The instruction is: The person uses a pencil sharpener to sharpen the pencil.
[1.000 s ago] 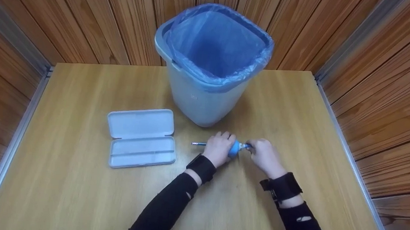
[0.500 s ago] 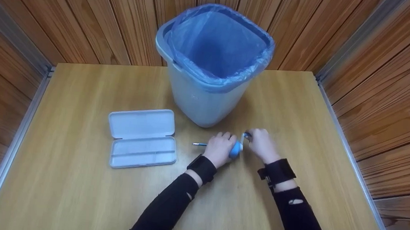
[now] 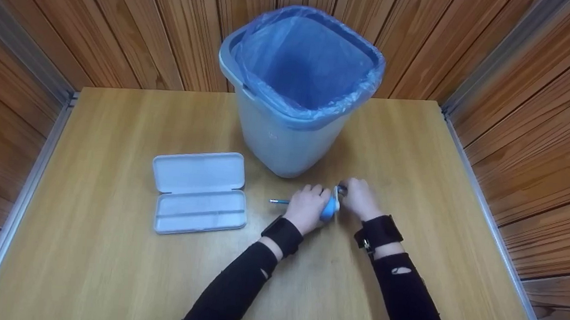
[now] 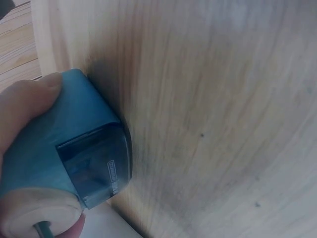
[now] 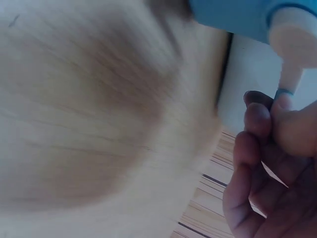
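In the head view my left hand point(image 3: 306, 209) grips a blue hand-crank pencil sharpener point(image 3: 329, 210) on its side from above. Its dark, see-through shavings drawer point(image 4: 91, 166) shows in the left wrist view. A pencil point(image 3: 278, 201) sticks out of its left end, seen close up entering the pale round front. Between thumb and finger, my right hand point(image 3: 361, 200) pinches the knob end of the white crank arm point(image 5: 291, 75), which points away from me, toward the back of the table. My left palm hides much of the sharpener's body.
An open white pencil case point(image 3: 198, 216) lies left of the hands, its lid folded back. Behind the sharpener stands a pale bin point(image 3: 286, 145) with a blue bag liner point(image 3: 308, 114). Wood-panelled walls point(image 3: 113, 27) close off the back and sides of the table.
My right hand has swung the crank from pointing right and low to pointing up toward the back, moving slightly left. My left hand has stayed on the sharpener.
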Demonstrator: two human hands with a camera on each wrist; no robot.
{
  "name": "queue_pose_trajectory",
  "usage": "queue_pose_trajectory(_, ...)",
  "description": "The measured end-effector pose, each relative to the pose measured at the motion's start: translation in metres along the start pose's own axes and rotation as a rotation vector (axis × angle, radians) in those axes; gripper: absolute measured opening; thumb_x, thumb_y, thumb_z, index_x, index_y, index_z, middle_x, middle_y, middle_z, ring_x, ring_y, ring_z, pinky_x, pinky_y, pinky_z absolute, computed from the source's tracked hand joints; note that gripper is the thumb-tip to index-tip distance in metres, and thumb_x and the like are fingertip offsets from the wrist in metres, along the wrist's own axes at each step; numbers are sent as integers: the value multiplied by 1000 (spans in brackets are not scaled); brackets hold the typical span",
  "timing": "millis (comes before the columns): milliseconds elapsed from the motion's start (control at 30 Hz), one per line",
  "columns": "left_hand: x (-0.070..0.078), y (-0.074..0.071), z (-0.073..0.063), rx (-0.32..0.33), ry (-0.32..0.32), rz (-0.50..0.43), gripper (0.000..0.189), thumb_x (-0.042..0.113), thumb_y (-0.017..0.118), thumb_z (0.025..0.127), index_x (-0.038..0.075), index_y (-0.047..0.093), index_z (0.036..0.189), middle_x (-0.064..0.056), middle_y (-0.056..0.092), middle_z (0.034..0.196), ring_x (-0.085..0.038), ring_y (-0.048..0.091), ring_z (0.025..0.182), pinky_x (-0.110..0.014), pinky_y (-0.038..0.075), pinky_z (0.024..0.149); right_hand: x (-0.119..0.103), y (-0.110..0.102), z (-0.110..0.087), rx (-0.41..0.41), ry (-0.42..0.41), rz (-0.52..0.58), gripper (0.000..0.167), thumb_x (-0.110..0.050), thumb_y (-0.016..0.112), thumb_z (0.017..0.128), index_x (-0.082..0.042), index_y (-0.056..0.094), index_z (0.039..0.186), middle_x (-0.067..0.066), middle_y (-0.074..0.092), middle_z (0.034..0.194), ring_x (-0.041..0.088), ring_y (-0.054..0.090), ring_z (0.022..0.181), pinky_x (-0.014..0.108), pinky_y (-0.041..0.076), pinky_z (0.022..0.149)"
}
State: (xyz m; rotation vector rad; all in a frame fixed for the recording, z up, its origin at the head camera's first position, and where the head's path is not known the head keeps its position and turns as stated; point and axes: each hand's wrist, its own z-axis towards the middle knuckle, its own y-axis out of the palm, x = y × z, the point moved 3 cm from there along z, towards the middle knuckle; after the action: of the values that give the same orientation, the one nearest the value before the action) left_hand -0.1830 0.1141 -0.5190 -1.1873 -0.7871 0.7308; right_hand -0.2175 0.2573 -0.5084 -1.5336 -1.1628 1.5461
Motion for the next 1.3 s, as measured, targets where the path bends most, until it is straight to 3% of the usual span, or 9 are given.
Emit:
queue_pose_trajectory(233,1,0,-2,98,25,35,54,35,88,68,15,64,112,-2,69,102,-21,65,86,-31,57,67,5,17,-2,-8,-4,-45,10,-4,61,84,-3,67,77,15,66,75,29,58,69,45,46,61)
queue_pose_trajectory(433,1,1,-2,117,29,28,51,34,87,68,14,64,109,-3,69,100,-21,65,83,-32,56,64,7,28,-7,-48,-8,-78,11,2,58,78,-5,66,74,15,66,73,29,58,66,40,44,56)
queue_pose_trajectory(600,1,0,-2,92,19,30,50,35,86,70,13,63,109,-3,68,100,-21,65,84,-32,56,64,6,36,-17,-59,-12,-135,9,2,59,76,-4,65,74,16,66,73,33,60,65,45,47,53)
queue_pose_trajectory(733,1,0,0,30,-3,14,54,36,86,72,13,62,114,-4,68,105,-23,65,89,-34,57,68,6,39,-26,-37,-45,-154,5,2,61,75,-2,61,72,20,66,73,38,61,66,50,50,55)
queue_pose_trajectory(900,4,1,2,-56,-25,1,61,37,86,73,13,59,122,-4,67,113,-23,65,96,-35,58,75,6,40,-37,-27,-62,-120,7,3,64,76,-1,59,73,18,65,72,35,60,65,49,49,58)
queue_pose_trajectory(1067,5,2,2,-59,-37,7,61,37,88,71,14,59,120,-4,66,110,-23,64,95,-34,57,75,5,40,-49,-43,-64,-121,10,1,67,78,-3,60,72,15,64,69,32,60,63,46,48,56)
queue_pose_trajectory(1300,3,1,0,-38,-48,29,60,37,88,70,14,60,118,-3,68,108,-23,64,94,-35,57,74,-1,36,-65,-5,-106,-156,19,1,70,77,-8,57,67,10,63,65,28,60,60,44,47,53)
